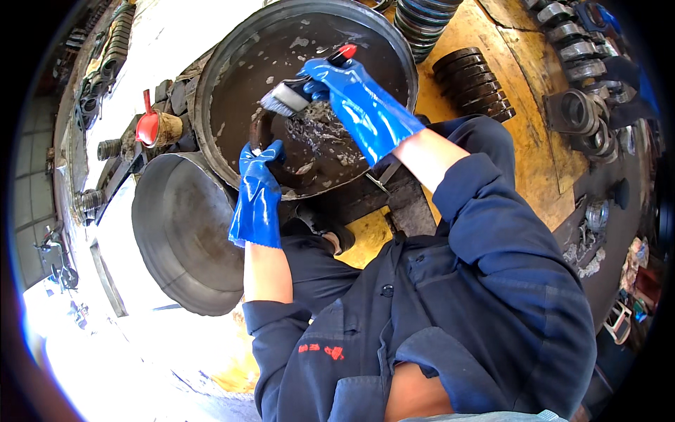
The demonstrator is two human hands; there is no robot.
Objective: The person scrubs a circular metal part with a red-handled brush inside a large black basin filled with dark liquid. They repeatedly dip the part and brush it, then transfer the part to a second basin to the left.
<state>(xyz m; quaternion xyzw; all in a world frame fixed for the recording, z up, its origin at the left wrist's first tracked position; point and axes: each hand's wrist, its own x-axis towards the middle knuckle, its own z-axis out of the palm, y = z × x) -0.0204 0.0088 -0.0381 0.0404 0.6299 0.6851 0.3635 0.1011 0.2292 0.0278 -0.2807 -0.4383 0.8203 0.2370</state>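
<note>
A large round metal basin (204,116) holds murky brown liquid with patches of foam. My left hand (260,172), in a long blue rubber glove, is closed on the near-left edge of a dark ring (261,131) that lies partly in the liquid. My right hand (336,83), gloved the same way, grips a brush (290,98) with pale grey bristles and a red-ended handle. The bristles point left, just above the ring's far edge. Foam and ripples hide much of the ring's right side.
A second metal tub (184,235) leans tilted at the left. Beside the basin, a red scoop (148,128) rests against a tan cup (169,129). Dark rings (472,83) lie stacked at the right, near another ring stack (425,24). More metal rings (580,112) line the far right.
</note>
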